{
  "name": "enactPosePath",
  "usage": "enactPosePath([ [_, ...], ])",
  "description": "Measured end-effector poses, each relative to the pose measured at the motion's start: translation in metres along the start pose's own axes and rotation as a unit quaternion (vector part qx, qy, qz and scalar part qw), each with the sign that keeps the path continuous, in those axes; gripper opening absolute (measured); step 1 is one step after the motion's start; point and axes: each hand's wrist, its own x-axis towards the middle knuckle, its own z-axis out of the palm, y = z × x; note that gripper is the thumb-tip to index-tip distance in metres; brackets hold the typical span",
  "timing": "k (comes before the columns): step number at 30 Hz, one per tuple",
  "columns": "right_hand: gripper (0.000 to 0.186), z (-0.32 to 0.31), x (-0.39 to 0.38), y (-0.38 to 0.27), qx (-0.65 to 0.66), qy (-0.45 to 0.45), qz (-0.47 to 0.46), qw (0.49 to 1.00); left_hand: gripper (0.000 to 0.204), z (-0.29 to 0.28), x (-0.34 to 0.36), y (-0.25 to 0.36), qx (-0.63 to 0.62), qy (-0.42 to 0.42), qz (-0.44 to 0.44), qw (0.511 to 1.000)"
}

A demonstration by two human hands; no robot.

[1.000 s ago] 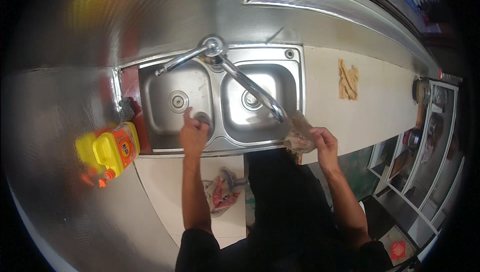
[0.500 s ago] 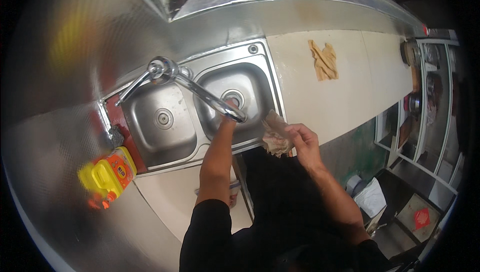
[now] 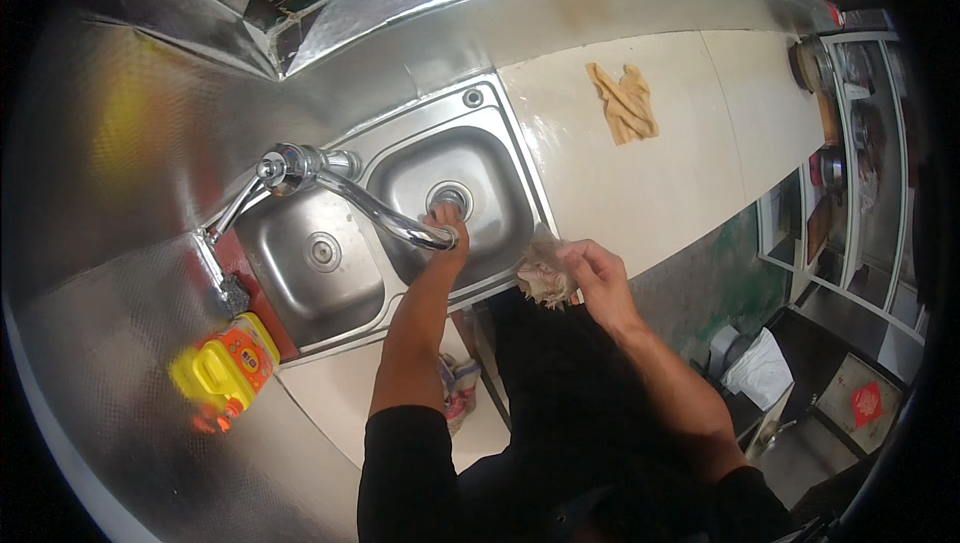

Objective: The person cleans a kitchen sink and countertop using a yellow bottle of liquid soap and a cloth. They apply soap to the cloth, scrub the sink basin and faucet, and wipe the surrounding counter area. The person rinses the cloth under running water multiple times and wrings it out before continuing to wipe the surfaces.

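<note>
Reaching down into the right basin of a steel double sink, my left hand has its fingers closed at the drain strainer. The curved chrome faucet passes over that wrist and hides a little of it. Just past the front right corner of the sink, my right hand pinches the top of a thin clear plastic bag. Crumpled, pale scraps show inside the bag, which hangs in front of my black clothing; what they are cannot be made out.
A tan cloth lies on the pale counter to the right. The left basin adjoins the other. A yellow detergent jug and a scouring pad stand at the left. Shelves line the far right.
The view has shifted slightly, so the sink appears further left. My left hand stays down at the drain, its fingers now more visible. The right hand still holds the plastic bag.
</note>
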Motion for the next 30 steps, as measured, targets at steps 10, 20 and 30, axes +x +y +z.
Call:
enactPosePath([
  [10,0.02,-0.002,0.003,-0.002,0.014,-0.031,0.01,0.999,0.079,0.033,-0.02,-0.003,-0.124,-0.106,-0.03,0.986],
  [20,0.018,-0.013,0.002,0.003,0.017,-0.019,0.005,1.0,0.078,-0.046,-0.003,0.024,0.035,-0.244,0.037,0.969],
  [30,0.018,-0.002,0.0,-0.007,0.016,-0.044,0.021,0.999,0.127,-0.014,-0.016,0.005,-0.075,-0.208,0.019,0.975],
])
